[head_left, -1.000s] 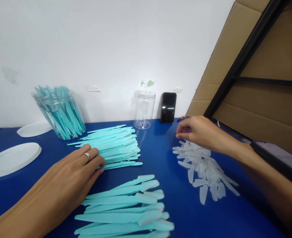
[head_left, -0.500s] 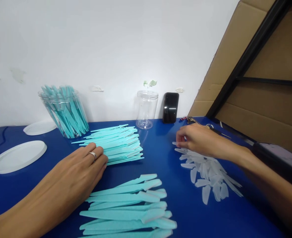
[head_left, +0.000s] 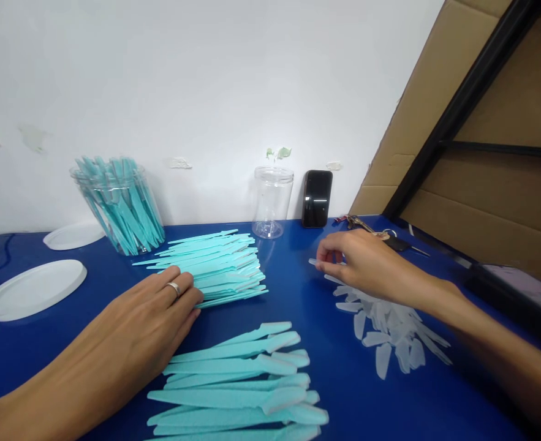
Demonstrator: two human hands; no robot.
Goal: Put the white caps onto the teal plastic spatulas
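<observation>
One translucent piece (head_left: pixel 313 261) is pinched in the right hand (head_left: pixel 359 258); the left hand (head_left: pixel 153 315), fingers bent, touches a row of teal sticks (head_left: pixel 228 266) — whether it grips any, one cannot tell. Below spreads a blue table (head_left: pixel 300 312); beyond the hands stands a white wall (head_left: pixel 206 79). Similar pieces (head_left: pixel 389 324) lie on the right hand's near side — more sticks (head_left: pixel 247 392) to the left hand's near right.

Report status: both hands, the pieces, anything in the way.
Left hand on far teal bundle. Right hand pinching translucent piece by far end of translucent pile. Keys just beyond right hand; no obstruction seen at its fingertips.
</observation>
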